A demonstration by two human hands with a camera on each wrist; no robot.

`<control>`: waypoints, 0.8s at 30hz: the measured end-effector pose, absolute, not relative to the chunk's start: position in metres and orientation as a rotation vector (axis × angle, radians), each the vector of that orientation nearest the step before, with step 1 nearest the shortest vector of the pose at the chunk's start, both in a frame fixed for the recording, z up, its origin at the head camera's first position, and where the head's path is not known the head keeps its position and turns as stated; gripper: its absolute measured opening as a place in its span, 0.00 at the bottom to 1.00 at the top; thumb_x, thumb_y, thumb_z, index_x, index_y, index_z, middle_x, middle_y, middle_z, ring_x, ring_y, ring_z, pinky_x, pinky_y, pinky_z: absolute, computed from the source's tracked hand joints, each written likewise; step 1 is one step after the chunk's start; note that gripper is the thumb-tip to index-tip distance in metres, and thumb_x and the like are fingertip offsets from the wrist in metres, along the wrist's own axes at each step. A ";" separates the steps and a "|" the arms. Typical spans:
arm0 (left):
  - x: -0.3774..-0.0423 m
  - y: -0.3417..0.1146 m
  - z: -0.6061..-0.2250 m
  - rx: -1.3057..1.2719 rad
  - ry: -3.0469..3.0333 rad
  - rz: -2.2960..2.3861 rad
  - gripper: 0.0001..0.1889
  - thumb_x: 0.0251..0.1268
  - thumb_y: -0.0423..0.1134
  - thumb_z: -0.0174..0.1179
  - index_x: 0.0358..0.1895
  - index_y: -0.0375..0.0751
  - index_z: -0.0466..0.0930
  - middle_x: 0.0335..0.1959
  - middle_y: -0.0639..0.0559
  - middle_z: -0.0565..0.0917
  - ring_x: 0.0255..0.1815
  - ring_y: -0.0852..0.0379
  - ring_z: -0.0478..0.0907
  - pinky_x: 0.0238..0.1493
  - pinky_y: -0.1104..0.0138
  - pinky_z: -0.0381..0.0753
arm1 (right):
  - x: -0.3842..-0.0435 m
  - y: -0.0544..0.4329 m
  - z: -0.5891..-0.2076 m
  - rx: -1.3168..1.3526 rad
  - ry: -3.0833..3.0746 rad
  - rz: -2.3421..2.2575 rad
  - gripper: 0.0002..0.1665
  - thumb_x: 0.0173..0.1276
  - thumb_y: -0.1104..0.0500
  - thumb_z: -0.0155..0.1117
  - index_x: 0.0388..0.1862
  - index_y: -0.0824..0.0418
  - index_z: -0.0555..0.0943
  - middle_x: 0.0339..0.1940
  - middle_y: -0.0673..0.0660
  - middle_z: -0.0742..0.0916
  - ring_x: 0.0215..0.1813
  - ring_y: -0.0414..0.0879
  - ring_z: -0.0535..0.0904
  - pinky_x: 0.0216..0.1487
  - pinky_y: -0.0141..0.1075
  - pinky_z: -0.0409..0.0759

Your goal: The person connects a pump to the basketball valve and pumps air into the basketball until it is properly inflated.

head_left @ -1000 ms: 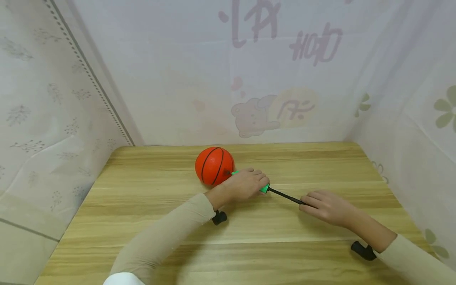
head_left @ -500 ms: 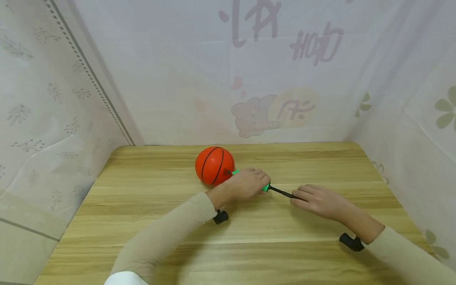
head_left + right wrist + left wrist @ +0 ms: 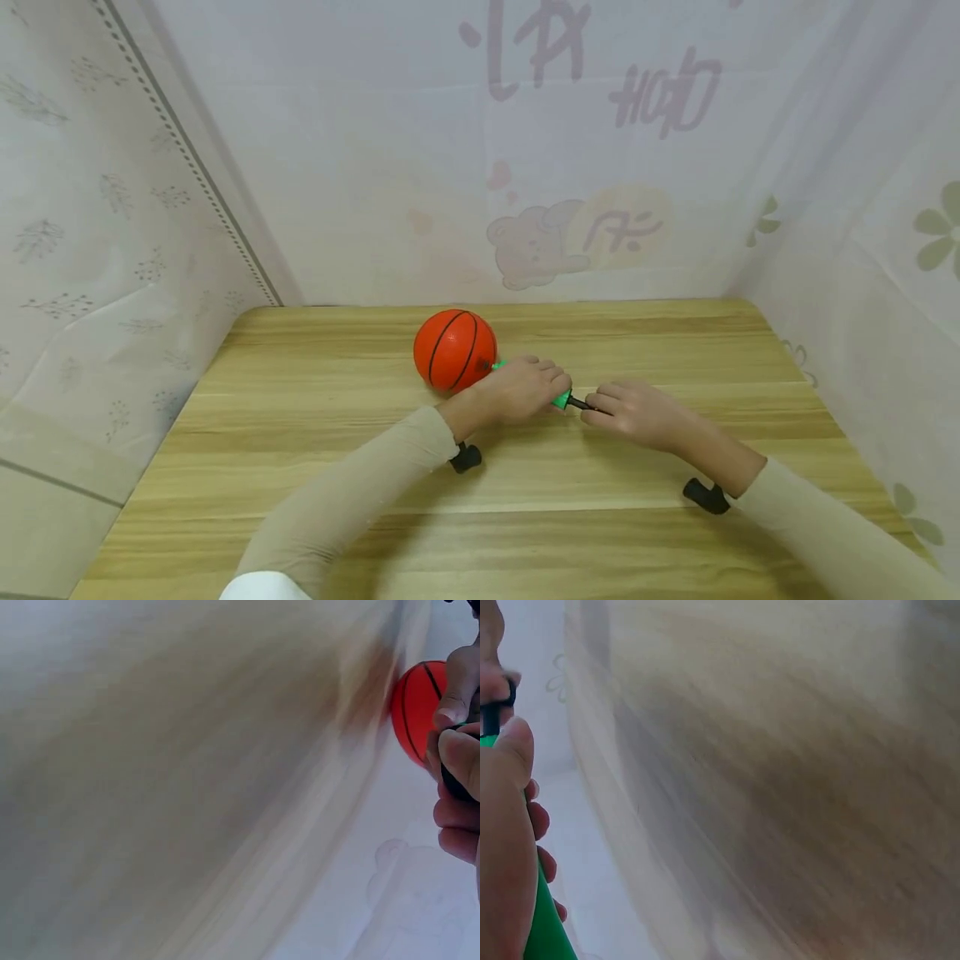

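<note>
A red toy basketball (image 3: 452,350) with black lines sits on the table, left of both hands in the head view. My left hand (image 3: 525,389) grips the green barrel of a hand pump (image 3: 562,400), whose thin end meets the ball's right side. In the left wrist view, fingers curl round that green barrel (image 3: 549,937). My right hand (image 3: 637,414) holds the pump's black handle, close to the left hand; only a short piece of dark rod (image 3: 578,403) shows between them. In the right wrist view the thumb and fingers wrap the black handle (image 3: 453,780).
The wood-grain table (image 3: 315,500) has pale printed cloth (image 3: 390,167) hanging behind it and at both sides. Black wrist-worn pieces (image 3: 467,458) stick out below each forearm, low over the tabletop.
My right hand has moved left toward the left hand, and the rod has slid into the green barrel. The left hand and the ball have shifted very slightly right.
</note>
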State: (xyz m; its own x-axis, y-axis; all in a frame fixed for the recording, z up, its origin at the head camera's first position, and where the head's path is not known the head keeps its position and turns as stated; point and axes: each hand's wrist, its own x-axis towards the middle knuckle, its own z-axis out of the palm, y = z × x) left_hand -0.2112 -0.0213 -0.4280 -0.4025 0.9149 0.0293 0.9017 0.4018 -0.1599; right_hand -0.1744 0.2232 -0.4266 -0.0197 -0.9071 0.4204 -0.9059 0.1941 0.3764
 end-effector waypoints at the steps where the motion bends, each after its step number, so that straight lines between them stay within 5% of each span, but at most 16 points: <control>1: -0.211 -0.022 -0.428 -1.655 -2.530 0.174 0.16 0.78 0.54 0.54 0.50 0.45 0.73 0.42 0.59 0.78 0.44 0.60 0.74 0.46 0.71 0.72 | -0.172 0.227 -0.427 1.681 -1.899 0.008 0.24 0.86 0.65 0.35 0.40 0.61 0.81 0.35 0.54 0.85 0.32 0.43 0.78 0.33 0.33 0.79; 14: -0.211 -0.031 -0.422 -1.660 -2.485 0.145 0.15 0.77 0.53 0.56 0.49 0.44 0.73 0.46 0.57 0.81 0.47 0.60 0.75 0.48 0.71 0.73 | -0.142 0.280 -0.431 1.631 -1.890 0.018 0.26 0.86 0.66 0.35 0.41 0.62 0.85 0.37 0.57 0.89 0.36 0.48 0.84 0.35 0.38 0.84; 24: -0.213 -0.028 -0.421 -1.625 -2.502 0.183 0.16 0.77 0.53 0.55 0.51 0.44 0.74 0.48 0.57 0.81 0.49 0.59 0.75 0.51 0.70 0.74 | -0.157 0.261 -0.425 1.666 -1.924 -0.068 0.24 0.86 0.65 0.34 0.43 0.62 0.81 0.37 0.55 0.85 0.37 0.46 0.80 0.35 0.35 0.82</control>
State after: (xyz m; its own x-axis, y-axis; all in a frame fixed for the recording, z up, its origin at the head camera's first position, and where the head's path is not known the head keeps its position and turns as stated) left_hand -0.2130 -0.0278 -0.4212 -0.4005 0.9142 0.0612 0.8956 0.4047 -0.1846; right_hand -0.1567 0.2607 -0.4254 -0.0453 -0.9189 0.3919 -0.8891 0.2160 0.4036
